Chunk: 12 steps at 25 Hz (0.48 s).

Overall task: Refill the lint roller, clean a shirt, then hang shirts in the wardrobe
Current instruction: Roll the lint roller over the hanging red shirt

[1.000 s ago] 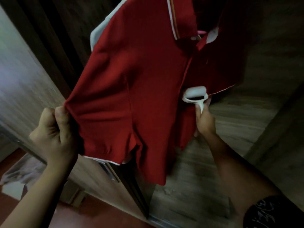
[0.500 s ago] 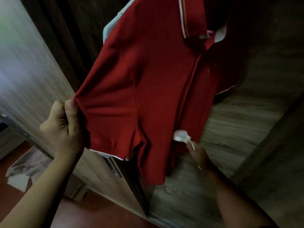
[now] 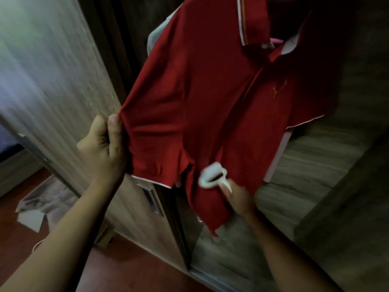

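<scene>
A red polo shirt (image 3: 210, 98) with white trim hangs inside the open wardrobe (image 3: 328, 165). My left hand (image 3: 103, 148) pinches its sleeve and pulls it out to the left, so the fabric is taut. My right hand (image 3: 237, 194) grips the handle of a white lint roller (image 3: 212, 174). The roller head lies against the lower front of the shirt, near the hem. Its motion blurs the roller and my right hand.
A wood-grain wardrobe door (image 3: 63, 85) stands open at the left, with a recessed metal handle (image 3: 150, 199). A pale garment (image 3: 155, 34) hangs behind the red shirt. Crumpled cloth and paper (image 3: 44, 205) lie on the reddish floor at lower left.
The lint roller went down the shirt front from chest height to near the hem. My left hand kept its hold on the sleeve. The camera view shifted right.
</scene>
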Each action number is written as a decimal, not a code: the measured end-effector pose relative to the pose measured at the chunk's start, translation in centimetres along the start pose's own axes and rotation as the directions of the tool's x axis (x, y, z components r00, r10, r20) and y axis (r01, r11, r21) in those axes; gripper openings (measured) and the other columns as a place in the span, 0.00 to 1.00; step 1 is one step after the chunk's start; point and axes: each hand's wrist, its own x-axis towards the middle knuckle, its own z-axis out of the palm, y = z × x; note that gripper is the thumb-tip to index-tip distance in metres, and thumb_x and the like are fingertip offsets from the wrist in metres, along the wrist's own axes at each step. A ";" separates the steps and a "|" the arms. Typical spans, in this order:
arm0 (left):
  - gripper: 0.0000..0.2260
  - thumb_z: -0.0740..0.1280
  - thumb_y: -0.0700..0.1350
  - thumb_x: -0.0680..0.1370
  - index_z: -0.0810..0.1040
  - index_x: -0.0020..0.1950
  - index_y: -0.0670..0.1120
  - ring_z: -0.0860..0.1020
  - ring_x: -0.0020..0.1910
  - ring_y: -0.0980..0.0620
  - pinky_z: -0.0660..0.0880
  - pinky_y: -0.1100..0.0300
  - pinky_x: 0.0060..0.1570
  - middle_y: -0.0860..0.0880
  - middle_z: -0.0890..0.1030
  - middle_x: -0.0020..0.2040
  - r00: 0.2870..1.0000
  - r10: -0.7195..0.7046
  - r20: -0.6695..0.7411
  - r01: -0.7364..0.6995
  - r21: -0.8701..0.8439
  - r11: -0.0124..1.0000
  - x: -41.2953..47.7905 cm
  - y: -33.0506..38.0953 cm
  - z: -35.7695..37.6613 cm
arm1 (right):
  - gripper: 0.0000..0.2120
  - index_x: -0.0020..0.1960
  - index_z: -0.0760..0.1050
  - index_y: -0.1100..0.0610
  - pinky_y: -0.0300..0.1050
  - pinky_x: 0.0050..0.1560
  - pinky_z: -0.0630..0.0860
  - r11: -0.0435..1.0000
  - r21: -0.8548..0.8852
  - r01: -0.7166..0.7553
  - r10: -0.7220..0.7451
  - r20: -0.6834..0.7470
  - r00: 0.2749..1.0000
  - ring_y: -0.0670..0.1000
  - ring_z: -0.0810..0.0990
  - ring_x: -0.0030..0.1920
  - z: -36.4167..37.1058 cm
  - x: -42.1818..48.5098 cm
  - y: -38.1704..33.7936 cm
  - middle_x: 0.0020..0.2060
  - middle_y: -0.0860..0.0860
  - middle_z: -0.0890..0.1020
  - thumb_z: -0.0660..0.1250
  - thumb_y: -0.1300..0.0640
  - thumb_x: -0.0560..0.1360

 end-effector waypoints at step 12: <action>0.21 0.57 0.51 0.81 0.65 0.32 0.40 0.61 0.27 0.59 0.60 0.68 0.29 0.43 0.64 0.28 0.986 -0.116 0.122 0.127 -0.085 0.988 -2.0 2.0 -1.0 | 0.15 0.54 0.74 0.57 0.51 0.47 0.75 0.975 0.167 -0.149 0.179 -0.185 0.966 0.61 0.81 0.48 -2.6 -4.2 0.5 0.45 0.60 0.83 0.58 0.47 0.78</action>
